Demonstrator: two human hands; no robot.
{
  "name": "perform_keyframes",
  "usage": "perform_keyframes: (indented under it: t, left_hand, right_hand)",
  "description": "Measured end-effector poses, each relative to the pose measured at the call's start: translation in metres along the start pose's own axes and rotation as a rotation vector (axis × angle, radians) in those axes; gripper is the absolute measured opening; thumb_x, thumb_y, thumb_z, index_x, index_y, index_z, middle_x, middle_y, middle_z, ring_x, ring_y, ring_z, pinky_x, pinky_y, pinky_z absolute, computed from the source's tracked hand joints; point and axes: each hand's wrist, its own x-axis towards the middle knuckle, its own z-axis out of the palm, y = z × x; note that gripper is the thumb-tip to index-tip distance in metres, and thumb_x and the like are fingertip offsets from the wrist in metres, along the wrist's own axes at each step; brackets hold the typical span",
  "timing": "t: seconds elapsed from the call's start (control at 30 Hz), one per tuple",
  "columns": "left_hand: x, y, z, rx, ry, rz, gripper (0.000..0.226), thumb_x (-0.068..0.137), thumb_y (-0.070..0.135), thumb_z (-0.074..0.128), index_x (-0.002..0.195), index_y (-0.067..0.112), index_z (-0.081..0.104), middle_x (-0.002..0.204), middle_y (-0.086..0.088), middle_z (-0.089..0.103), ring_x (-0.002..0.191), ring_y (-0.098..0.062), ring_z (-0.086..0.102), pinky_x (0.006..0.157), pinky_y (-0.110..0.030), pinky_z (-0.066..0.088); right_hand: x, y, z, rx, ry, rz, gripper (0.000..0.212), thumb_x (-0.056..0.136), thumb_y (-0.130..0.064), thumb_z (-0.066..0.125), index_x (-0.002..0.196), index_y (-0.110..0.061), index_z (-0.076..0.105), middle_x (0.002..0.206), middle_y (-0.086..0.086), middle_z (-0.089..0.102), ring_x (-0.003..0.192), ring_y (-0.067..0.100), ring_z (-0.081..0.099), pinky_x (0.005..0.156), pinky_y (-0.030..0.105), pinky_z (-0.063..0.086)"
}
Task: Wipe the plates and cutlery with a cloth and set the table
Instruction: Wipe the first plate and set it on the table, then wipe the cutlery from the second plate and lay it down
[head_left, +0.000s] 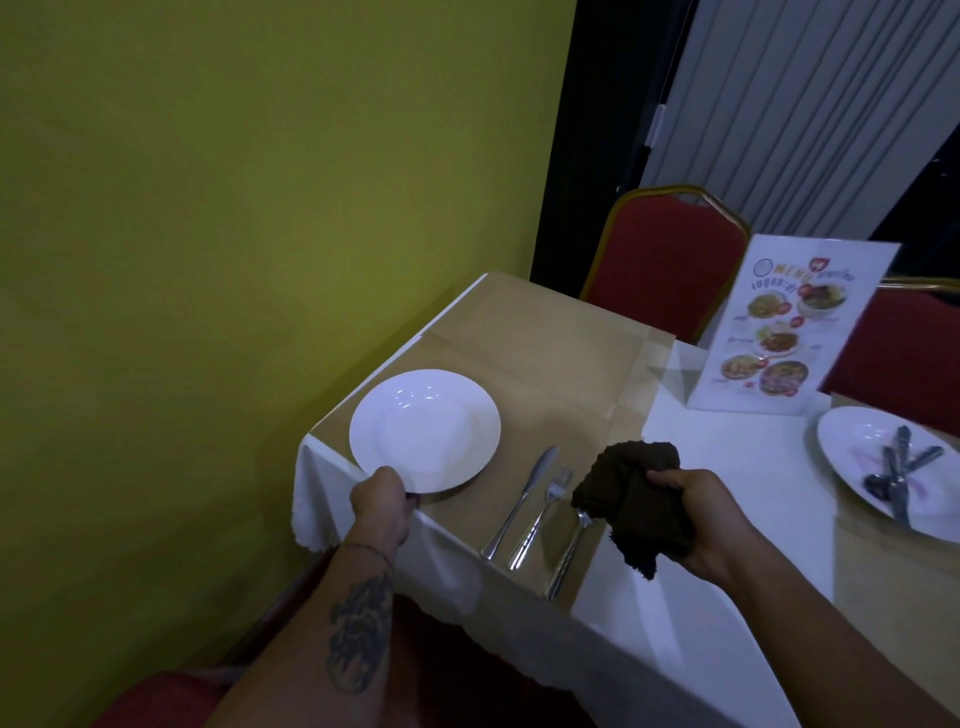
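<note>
My left hand (382, 501) grips the near rim of a white plate (425, 428) at the table's left corner, over the tan placemat (545, 374). A bunched dark brown cloth (631, 493) is held in my right hand (698, 514), just right of the cutlery. A knife (522, 501), a fork (543, 512) and a third utensil (569, 553), its head hidden by the cloth, lie side by side on the placemat right of the plate. At the right edge a second white plate (852, 457) carries several pieces of cutlery (896, 473).
A standing menu card (779, 325) is at the back right on the white tablecloth (727, 447). Red chairs with gold frames (667, 260) stand behind the table. A yellow-green wall (234, 208) runs close along the left.
</note>
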Motion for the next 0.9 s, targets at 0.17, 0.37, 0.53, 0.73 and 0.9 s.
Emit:
perform_keyframes:
  t: [0.17,0.37,0.53,0.73,0.9]
  left_hand:
    - [-0.019,0.009,-0.001,0.384,0.252,0.203,0.062,0.075,0.021,0.053,0.135,0.005,0.048,0.132,-0.020,0.055,0.114,-0.042,0.056,0.095,-0.048,0.051]
    - [-0.053,0.019,0.031,0.541,0.167,0.527,0.048,0.083,0.011,0.055,0.131,0.014,0.052,0.140,-0.016,0.045,0.121,-0.040,0.050,0.097,-0.047,0.048]
    - [-0.090,-0.006,0.090,0.616,-0.113,0.588,0.036,0.087,0.004,0.050,0.119,0.015,0.062,0.112,-0.007,0.063,0.094,-0.031,0.058,0.074,-0.029,0.040]
    - [-0.142,-0.086,0.179,0.732,-0.443,0.577,0.034,0.078,0.001,0.057,0.107,0.014,0.069,0.072,-0.009,0.062,0.059,-0.022,0.051,0.051,-0.023,0.039]
    - [-0.200,-0.162,0.239,0.899,-0.726,0.475,0.025,0.084,0.001,0.056,0.105,0.011,0.066,0.079,-0.014,0.066,0.071,-0.027,0.063,0.067,-0.031,0.044]
  right_hand:
    - [-0.002,0.000,-0.007,0.001,-0.016,0.002,0.017,0.099,-0.010,0.046,0.112,-0.005,0.056,0.103,0.022,0.062,0.088,0.036,0.062,0.065,0.041,0.048]
    - [0.002,0.001,-0.024,0.088,-0.042,-0.039,0.025,0.098,-0.010,0.051,0.123,-0.006,0.054,0.115,0.022,0.062,0.101,0.036,0.063,0.076,0.042,0.051]
    - [0.004,0.002,-0.072,0.150,0.014,-0.082,0.027,0.102,-0.014,0.046,0.124,-0.007,0.060,0.117,0.023,0.069,0.104,0.038,0.068,0.081,0.043,0.055]
    - [-0.014,-0.001,-0.169,0.191,0.115,-0.135,0.029,0.097,-0.008,0.052,0.121,0.007,0.060,0.110,0.028,0.072,0.095,0.040,0.070,0.078,0.041,0.056]
    - [-0.040,-0.003,-0.258,0.229,0.222,-0.148,0.020,0.092,0.002,0.049,0.103,0.006,0.065,0.084,0.022,0.074,0.070,0.033,0.072,0.062,0.033,0.054]
